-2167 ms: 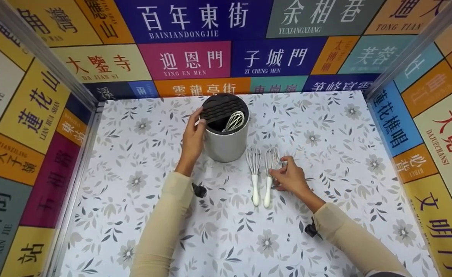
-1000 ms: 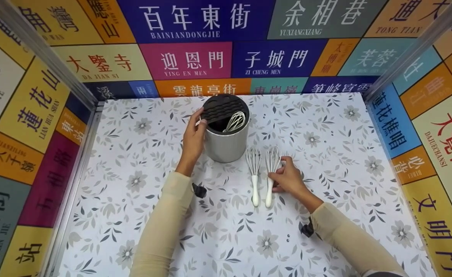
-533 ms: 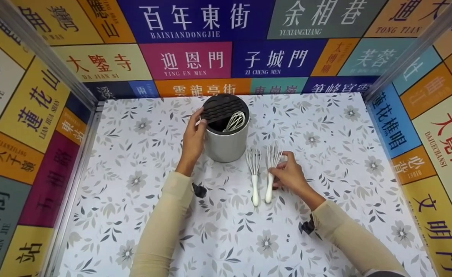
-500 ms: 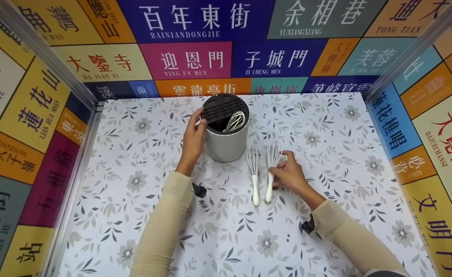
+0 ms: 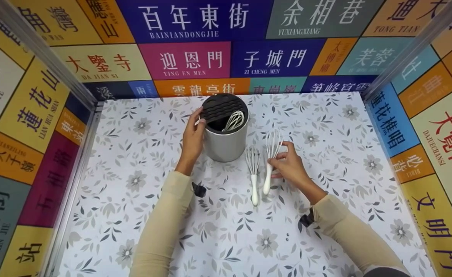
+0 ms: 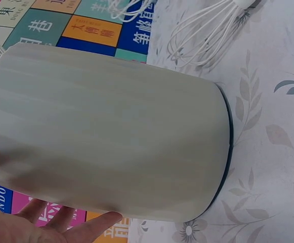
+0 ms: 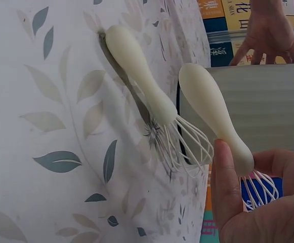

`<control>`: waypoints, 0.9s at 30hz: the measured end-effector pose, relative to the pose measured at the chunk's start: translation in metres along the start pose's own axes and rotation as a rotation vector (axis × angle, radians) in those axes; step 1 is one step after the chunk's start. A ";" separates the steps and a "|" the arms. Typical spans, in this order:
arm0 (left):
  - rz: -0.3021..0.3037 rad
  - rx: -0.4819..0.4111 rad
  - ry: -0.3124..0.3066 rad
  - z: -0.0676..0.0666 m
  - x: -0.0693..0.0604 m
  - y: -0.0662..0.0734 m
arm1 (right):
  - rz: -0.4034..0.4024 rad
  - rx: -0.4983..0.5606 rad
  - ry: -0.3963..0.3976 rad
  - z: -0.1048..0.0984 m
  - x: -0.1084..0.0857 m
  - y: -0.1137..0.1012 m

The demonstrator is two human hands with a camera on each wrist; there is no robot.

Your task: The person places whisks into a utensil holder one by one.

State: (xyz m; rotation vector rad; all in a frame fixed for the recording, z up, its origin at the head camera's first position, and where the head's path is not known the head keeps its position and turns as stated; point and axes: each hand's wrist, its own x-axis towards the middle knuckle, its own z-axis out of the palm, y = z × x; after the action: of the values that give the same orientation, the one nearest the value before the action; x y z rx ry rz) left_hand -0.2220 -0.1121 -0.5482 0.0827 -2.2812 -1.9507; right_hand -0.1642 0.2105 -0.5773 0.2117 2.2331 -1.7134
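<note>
My left hand rests its spread fingers against the side of a grey cylindrical utensil holder that stands upright. A whisk pokes out of the holder's opening; its handle is hidden inside. In my right hand, thumb and fingers pinch a white-handled whisk near the top of its handle. The right wrist view shows this held whisk raised off the table, wires pointing away. Just left of it, a second white-handled whisk lies on the table.
A white tablecloth with grey leaves and flowers covers the table. Colourful lettered panels stand behind and on both sides. The holder has a black ridged insert over the back part of its top.
My right hand has taken hold of the right-hand whisk, lifted it and moved it slightly away from me. The left hand, the holder and the other whisk stay in place.
</note>
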 end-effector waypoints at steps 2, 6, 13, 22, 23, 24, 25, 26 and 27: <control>-0.012 -0.002 -0.004 0.000 0.000 0.000 | -0.001 0.007 0.000 0.000 0.001 -0.005; -0.018 -0.023 -0.009 0.000 0.001 0.000 | -0.007 0.021 0.008 0.001 0.002 -0.014; -0.004 -0.018 -0.004 0.001 -0.001 0.000 | -0.041 0.025 0.007 0.003 0.002 -0.032; 0.005 -0.003 0.014 0.001 -0.001 0.000 | -0.097 0.019 0.013 0.002 0.001 -0.059; 0.007 -0.001 0.015 0.001 -0.001 0.000 | -0.106 0.027 0.014 0.002 0.001 -0.062; 0.008 -0.001 0.016 0.001 -0.001 0.000 | -0.117 0.037 0.014 0.002 0.000 -0.066; 0.010 0.001 0.016 0.001 -0.001 0.000 | -0.128 0.049 0.012 0.002 0.000 -0.069; 0.013 0.007 0.014 0.001 -0.001 0.000 | -0.142 0.058 0.012 0.003 0.000 -0.072; 0.016 0.009 0.008 0.000 -0.001 0.000 | -0.155 0.067 0.011 0.003 0.000 -0.075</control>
State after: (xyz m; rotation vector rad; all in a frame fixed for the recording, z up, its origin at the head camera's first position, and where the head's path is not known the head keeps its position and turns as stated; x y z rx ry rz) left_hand -0.2210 -0.1116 -0.5484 0.0736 -2.2787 -1.9290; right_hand -0.1865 0.1873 -0.5095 0.0637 2.2544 -1.8719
